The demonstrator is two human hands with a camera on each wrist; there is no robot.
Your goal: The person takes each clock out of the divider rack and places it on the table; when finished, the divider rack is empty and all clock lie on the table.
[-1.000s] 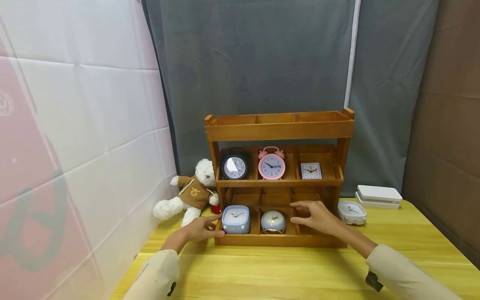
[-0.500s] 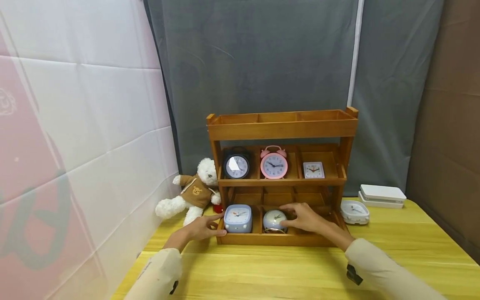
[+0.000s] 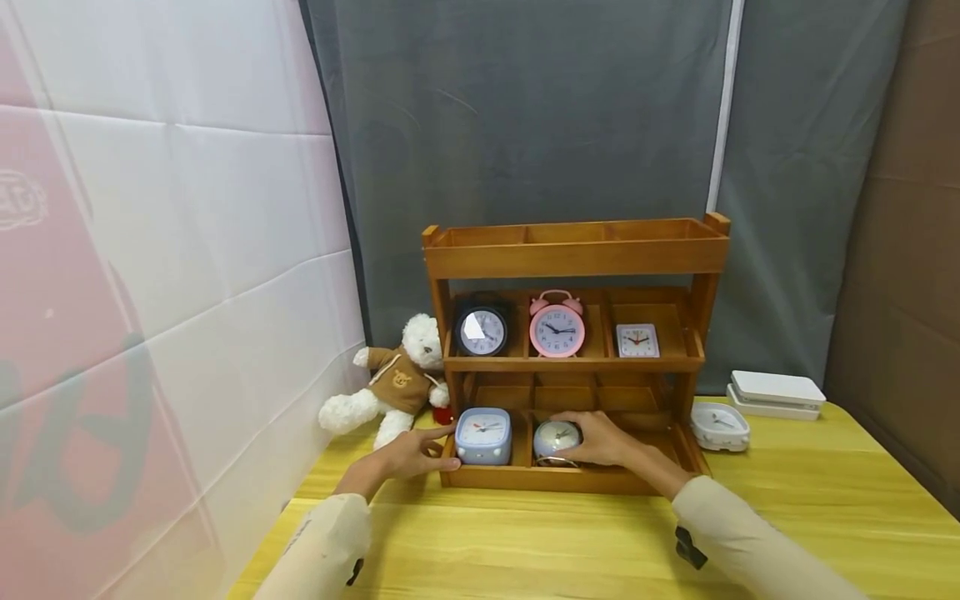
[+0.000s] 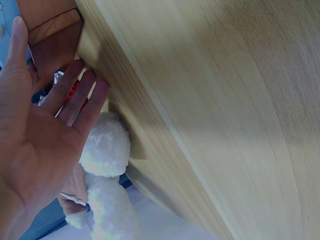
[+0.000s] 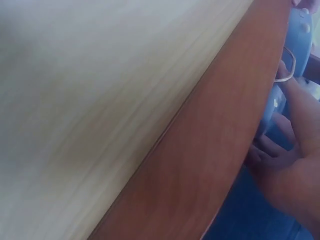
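The bare right hand reaches in over the upper edge of a brown wooden shelf. Its thumb and fingers close round a blue clock, the thumb lying beside a thin metal loop that sticks out past the shelf's upper edge. Farther along that edge sits a second blue clock with pale round knobs, and at its far end a small bit of the left hand shows. The shelf's lower edge runs along the pale, wood-grained tabletop. Beyond the upper edge, below the right hand, lies a dark blue area, too blurred to make out.
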